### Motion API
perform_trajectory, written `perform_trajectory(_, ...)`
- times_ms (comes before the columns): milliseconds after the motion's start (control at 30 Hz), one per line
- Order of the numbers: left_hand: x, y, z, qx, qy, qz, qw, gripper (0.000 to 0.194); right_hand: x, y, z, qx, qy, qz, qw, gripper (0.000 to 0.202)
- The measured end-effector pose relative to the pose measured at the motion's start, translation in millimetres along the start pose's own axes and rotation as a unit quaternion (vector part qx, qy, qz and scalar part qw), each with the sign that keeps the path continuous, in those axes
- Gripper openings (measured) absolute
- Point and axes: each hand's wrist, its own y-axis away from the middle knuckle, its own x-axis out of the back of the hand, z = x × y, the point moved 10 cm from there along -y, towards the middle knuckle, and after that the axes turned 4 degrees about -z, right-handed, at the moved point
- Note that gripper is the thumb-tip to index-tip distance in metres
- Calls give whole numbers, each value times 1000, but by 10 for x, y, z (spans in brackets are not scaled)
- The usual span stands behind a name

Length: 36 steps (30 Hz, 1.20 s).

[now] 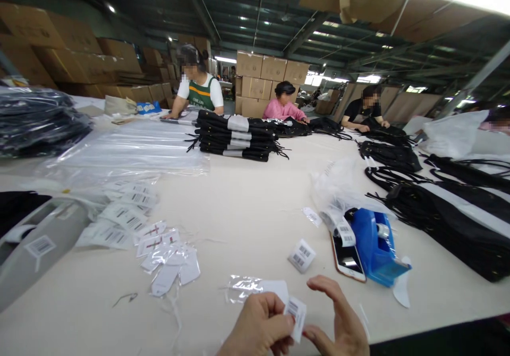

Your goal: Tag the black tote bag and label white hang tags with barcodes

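Note:
My left hand (263, 327) is closed at the lower middle, pinching a small white barcode label (295, 318). Beneath and beside its fingers lies a white hang tag (274, 289) with a clear plastic sleeve (244, 287). Just right of the label, my right hand (337, 319) has its thumb and fingers spread, with its thumb tip near the label's edge and nothing held. Another barcode sticker (302, 255) lies on the table above my hands. Further left are several white tags in clear sleeves (169, 260) and several barcode sheets (123, 215).
A blue tape dispenser (376, 247) and a phone (348, 257) lie to the right. Black bags (450, 212) are piled at far right, and a black stack (239, 137) stands mid-table (239, 196). Clear plastic bags (131, 143) lie left. Three people work across the table.

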Motion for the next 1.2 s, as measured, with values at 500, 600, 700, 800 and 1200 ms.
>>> perform_trajectory(500,409,38,114,-7,-361,115,925,20,-531,79,295,-217,-77,-77,970,29)
perform_trajectory(600,588,80,244,-86,-418,188,885,36,-406,176,603,-296,-84,14,951,33)
perform_trajectory(700,592,76,313,-143,-452,188,860,27,-429,215,728,-319,-105,33,941,35)
perform_trajectory(800,592,24,305,-136,-389,172,895,21,-594,188,662,-304,-153,-22,940,31)
perform_trajectory(1200,681,-65,80,-98,-53,212,971,13,-480,238,692,-316,-128,35,939,40)
